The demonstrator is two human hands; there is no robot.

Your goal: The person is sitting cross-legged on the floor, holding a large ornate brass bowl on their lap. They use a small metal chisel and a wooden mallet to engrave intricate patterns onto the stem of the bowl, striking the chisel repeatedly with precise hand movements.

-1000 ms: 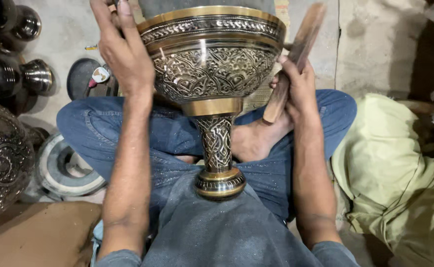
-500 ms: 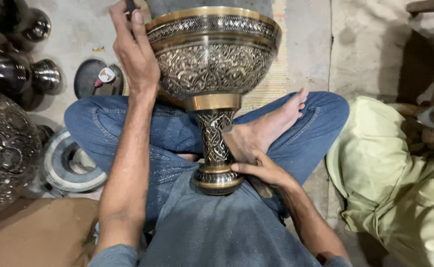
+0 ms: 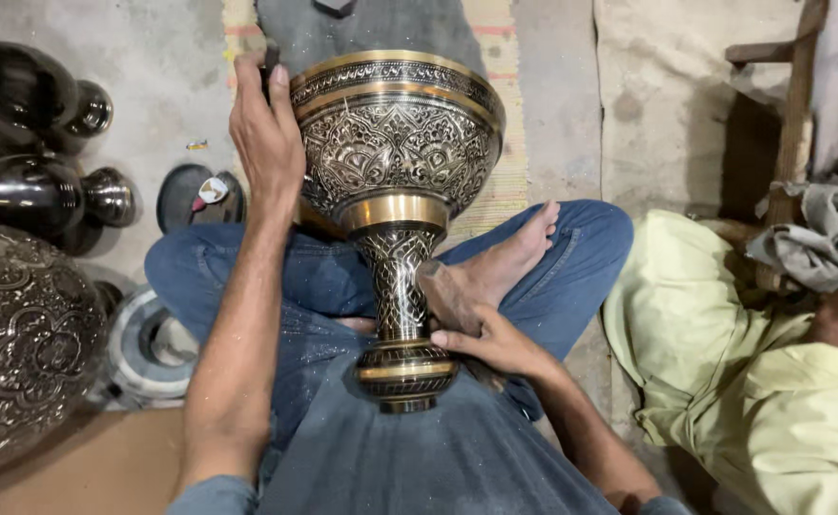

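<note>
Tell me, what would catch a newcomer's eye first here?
A large engraved brass goblet-shaped vase lies across the seated person's lap at centre. The left hand rests against its bowl, and the right hand touches near its ringed foot. At left, dark glossy metal vases lie on the floor.

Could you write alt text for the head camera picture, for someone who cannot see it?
A seated person in blue jeans steadies a large engraved brass goblet-shaped vase lying across the lap, left hand on its bowl rim and right hand beside its ringed base. Dark metal vases lie on the concrete floor to the left; another person in yellow-green clothing sits at the right.
</note>
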